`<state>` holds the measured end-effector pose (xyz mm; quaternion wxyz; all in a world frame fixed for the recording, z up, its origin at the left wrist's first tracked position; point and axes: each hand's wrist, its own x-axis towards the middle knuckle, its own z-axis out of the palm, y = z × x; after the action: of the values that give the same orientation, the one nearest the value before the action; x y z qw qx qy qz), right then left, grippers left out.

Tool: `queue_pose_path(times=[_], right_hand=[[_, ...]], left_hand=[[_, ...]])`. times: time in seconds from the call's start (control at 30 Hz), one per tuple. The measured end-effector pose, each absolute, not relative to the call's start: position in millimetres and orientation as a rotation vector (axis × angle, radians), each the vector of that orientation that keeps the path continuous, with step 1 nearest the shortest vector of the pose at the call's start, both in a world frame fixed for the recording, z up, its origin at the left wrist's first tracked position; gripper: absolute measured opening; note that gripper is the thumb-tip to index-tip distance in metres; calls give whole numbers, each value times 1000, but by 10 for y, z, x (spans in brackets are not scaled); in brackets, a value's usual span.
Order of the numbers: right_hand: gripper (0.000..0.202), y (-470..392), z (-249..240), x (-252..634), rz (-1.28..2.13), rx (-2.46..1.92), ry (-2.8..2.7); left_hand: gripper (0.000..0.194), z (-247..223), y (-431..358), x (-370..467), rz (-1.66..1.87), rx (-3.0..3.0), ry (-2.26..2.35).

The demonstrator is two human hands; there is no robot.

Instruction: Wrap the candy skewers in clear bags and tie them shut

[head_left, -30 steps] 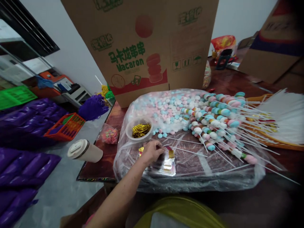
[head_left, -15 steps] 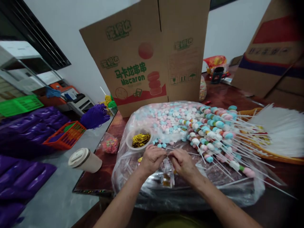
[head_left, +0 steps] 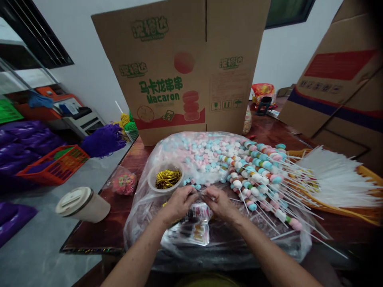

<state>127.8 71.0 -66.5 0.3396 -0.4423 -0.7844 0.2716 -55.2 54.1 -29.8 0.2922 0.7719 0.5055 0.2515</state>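
My left hand [head_left: 181, 201] and my right hand [head_left: 220, 202] are close together over the clear plastic sheet [head_left: 139, 231]. Their fingertips pinch the upper edge of a small printed plastic bag [head_left: 201, 211], which hangs between them. Below it lie more flat printed bags [head_left: 200, 236], partly hidden. To the left, a translucent bowl [head_left: 151, 178] holds gold twist ties [head_left: 168, 178]. Behind my hands spread loose pink, white and blue candies, like marshmallows [head_left: 206, 153]. Sticks threaded with such candies [head_left: 263, 171] lie in a pile to the right.
A big cardboard box [head_left: 170, 52] stands at the back. Right are a yellow basket [head_left: 344, 213] of white sticks [head_left: 326, 175] and another carton [head_left: 332, 83]. Left are a lidded cup [head_left: 86, 205] and a bag of colourful pieces [head_left: 124, 183]. An orange crate [head_left: 56, 165] sits on the floor.
The view has swung to the right, so things appear shifted left. Between my hands the printed bag now shows more of its face; both hands stay pinched together.
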Motion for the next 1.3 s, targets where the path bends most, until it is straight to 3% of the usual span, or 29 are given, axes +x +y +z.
queue_pose_path(times=[0.13,0.2,0.3,0.5,0.57,0.63,0.73,0.87,1.0,1.13,1.3], right_hand=[[32,495,-404,1281,804,-1075,-1977],[34,388,-361,1289,849,-1065,-1956],[37,294,-348,1348,896,-1100,-1897],[14,258,-187,1503,1114,-1037,-2036],[16,230,-176,1479,1090,-1079,-2033],[22,189,-213,1430,963,-1114,-1957],[27,135,-304,1364,790,-1122,-1906],[36,133,-398,1356,813,-1210,-1735],[44,196,-407,1432,992,-1216,-1684],[37,255,-349,1472,1198,-1100,-1763],[39,263,-396,1368,1007,-1208,-1701]], left_hand=[[15,-76,324,-486,681,2004,1418],[27,-107,212,-382,768,1800,1388],[17,-244,90,-231,821,1474,1270],[13,-166,68,-339,465,1844,1071],[14,-71,86,-403,373,1877,1116],[12,-29,83,-398,449,1841,1268],[41,-114,32,-250,703,1601,1374],[21,-323,-38,-44,905,1247,1348],[21,-355,-31,-104,916,1525,1320],[32,-320,7,-242,898,1750,1309],[29,-384,2,-333,880,1773,1321]])
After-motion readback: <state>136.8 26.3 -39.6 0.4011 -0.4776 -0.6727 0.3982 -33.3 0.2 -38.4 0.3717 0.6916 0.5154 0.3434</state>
